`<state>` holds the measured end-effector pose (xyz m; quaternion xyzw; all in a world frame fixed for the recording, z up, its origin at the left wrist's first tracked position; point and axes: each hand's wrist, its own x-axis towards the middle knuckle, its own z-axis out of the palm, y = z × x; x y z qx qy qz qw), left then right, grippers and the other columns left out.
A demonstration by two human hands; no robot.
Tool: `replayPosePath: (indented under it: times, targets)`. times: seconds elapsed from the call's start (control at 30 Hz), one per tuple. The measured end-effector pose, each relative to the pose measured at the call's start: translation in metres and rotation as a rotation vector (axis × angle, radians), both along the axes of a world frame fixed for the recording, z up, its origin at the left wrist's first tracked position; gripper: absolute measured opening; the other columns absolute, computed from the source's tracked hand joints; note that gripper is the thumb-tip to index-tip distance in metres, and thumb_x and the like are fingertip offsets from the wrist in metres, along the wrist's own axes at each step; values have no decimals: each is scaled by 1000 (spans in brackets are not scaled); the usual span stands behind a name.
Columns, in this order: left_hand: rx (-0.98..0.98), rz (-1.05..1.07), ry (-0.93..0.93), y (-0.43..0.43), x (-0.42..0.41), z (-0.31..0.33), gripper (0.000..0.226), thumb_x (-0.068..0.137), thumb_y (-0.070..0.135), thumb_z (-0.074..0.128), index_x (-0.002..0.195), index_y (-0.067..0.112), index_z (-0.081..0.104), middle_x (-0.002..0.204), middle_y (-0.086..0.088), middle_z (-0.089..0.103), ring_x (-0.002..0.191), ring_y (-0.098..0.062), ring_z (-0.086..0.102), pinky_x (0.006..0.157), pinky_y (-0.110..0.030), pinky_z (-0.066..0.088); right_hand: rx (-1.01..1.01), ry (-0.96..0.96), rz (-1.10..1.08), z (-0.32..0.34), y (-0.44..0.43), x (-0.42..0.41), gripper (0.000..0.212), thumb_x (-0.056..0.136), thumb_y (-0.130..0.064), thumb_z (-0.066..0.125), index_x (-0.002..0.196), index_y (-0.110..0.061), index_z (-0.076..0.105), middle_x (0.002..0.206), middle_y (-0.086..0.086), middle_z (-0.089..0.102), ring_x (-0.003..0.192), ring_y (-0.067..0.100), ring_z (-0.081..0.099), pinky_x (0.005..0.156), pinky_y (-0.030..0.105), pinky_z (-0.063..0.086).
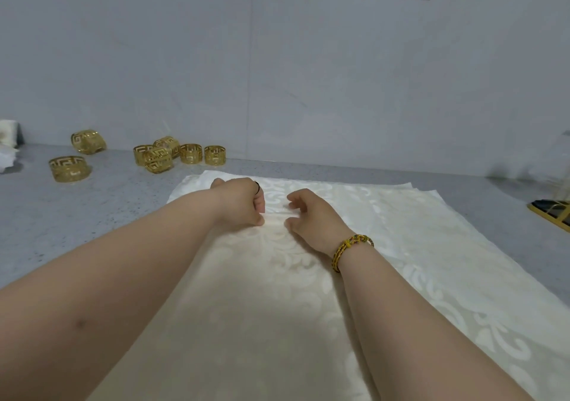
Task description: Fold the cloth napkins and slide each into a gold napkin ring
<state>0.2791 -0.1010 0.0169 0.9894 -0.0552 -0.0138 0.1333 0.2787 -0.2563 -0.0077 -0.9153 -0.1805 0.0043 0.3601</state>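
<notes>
Gold napkin rings [166, 156] wait empty at ten o'clock on the grey worktop [101, 203], two lying apart to the far left and five bunched near the wall, none yet holding cloth. At centre, a person works a cream damask napkin [277, 292] spread flat on a small stack of the same cloth, its edges fanned out at two o'clock. The left hand [240, 200] is curled nearly closed, fingertips pinching a low ridge of fabric at twelve o'clock; the right hand [311, 215], wearing a beaded bracelet [348, 249] at the wrist, is half open just beside it, fingers bent and touching the same crease without a clear grip. By this view the job is at its very start: the first fold is only being gathered, no napkin is finished, and every ring remains to be filled. A gold-edged tray [552, 215] sits at three o'clock.
</notes>
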Motion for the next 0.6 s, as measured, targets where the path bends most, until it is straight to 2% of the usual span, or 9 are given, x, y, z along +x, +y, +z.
replayPosePath:
  times: [0.2, 0.3, 0.33, 0.37, 0.43, 0.5, 0.57, 0.6]
  targets:
    - [-43, -89, -134, 0, -10, -3, 28, 81, 14, 59, 66, 30, 42, 74, 13, 47, 80, -12, 47, 79, -21, 24, -104, -9, 23, 1, 2, 0, 36, 84, -14, 59, 119, -18, 55, 121, 1, 57, 121, 20, 42, 104, 34, 34]
    - [-103, -116, -195, 0, -16, -7, 21, 78, 8, 56, 78, 27, 48, 78, 13, 50, 83, -12, 49, 71, -18, 29, -218, -102, 29, 6, 2, -4, 27, 85, -14, 56, 111, -19, 58, 113, 0, 59, 115, 18, 39, 97, 28, 29]
    - [-125, -117, -226, 1, -19, -9, 21, 78, 6, 55, 82, 26, 49, 76, 14, 49, 83, -12, 48, 68, -13, 30, -244, -131, 35, 8, 4, -5, 24, 84, -14, 55, 107, -18, 59, 110, 0, 60, 113, 18, 39, 93, 27, 27]
    - [-144, -110, -259, 1, -23, -10, 21, 78, 6, 54, 84, 25, 49, 74, 15, 48, 83, -12, 47, 65, -7, 28, -271, -152, 41, 10, 5, -7, 20, 84, -13, 55, 102, -19, 59, 104, -1, 60, 112, 19, 39, 91, 26, 26]
    - [-160, -86, -330, -1, -33, -13, 22, 78, 5, 51, 83, 27, 48, 71, 17, 47, 83, -13, 45, 63, -8, 28, -330, -168, 47, 13, 5, -12, 13, 84, -11, 53, 90, -22, 54, 83, -8, 54, 110, 20, 40, 88, 27, 25]
    - [-125, -75, -392, -4, -42, -14, 24, 77, 3, 48, 82, 27, 47, 68, 17, 45, 73, -6, 43, 75, -17, 30, -387, -186, 60, 16, 6, -17, 14, 84, -10, 51, 85, -23, 47, 71, -14, 41, 108, 20, 41, 86, 27, 24]
    - [-69, -74, -403, -7, -51, -17, 25, 78, 1, 47, 81, 26, 46, 66, 17, 42, 63, 2, 39, 95, -20, 21, -440, -216, 65, 18, 6, -24, 16, 84, -7, 48, 84, -23, 46, 73, -10, 43, 107, 20, 42, 87, 27, 26]
    - [-63, -73, -409, -10, -55, -16, 26, 77, 0, 46, 81, 26, 47, 65, 17, 42, 62, 4, 38, 100, -20, 16, -463, -235, 72, 19, 6, -28, 18, 83, -5, 47, 84, -23, 46, 78, -7, 47, 108, 20, 42, 89, 28, 27]
